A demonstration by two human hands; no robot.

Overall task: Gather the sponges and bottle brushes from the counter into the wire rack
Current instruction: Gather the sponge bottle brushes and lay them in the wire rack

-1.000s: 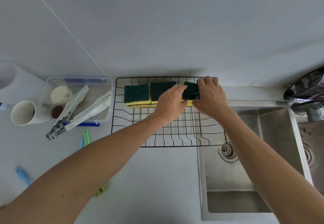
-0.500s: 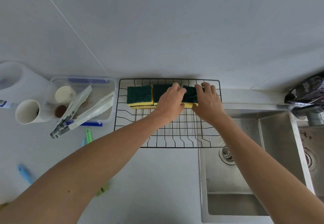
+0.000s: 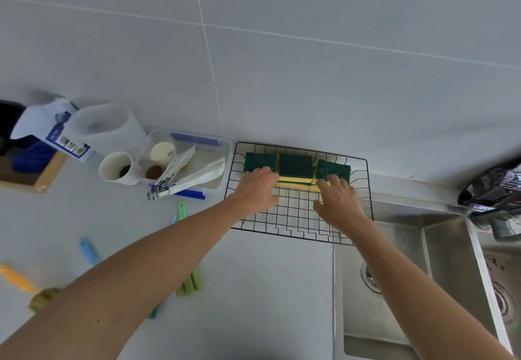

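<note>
Both hands over the wire rack [image 3: 363, 190], which sits on the counter [image 3: 253, 289] against the wall, its right end over the sink [image 3: 417, 275]. Three green-topped, yellow-bottomed sponges in a row along the rack's far edge: left sponge [image 3: 258, 161], middle sponge [image 3: 296, 166], right sponge [image 3: 335, 170]. Left hand [image 3: 258, 190] palm down, fingers loosely curled, fingertips resting on the near edge of the left sponge; not gripping anything. Right hand [image 3: 337, 204] palm down, fingers spread and fairly flat, fingertips touching the near edge of the right sponge; nothing clasped. Middle sponge lies between the two hands, untouched. Bottle brushes lie on the counter, left of the rack and apart from it: a green brush [image 3: 181, 210], a blue brush [image 3: 88, 249], an orange brush [image 3: 17, 278], partly hidden by the left forearm. Clear container [image 3: 222, 148] with tongs [image 3: 180, 173] just beside the rack's left end.
</note>
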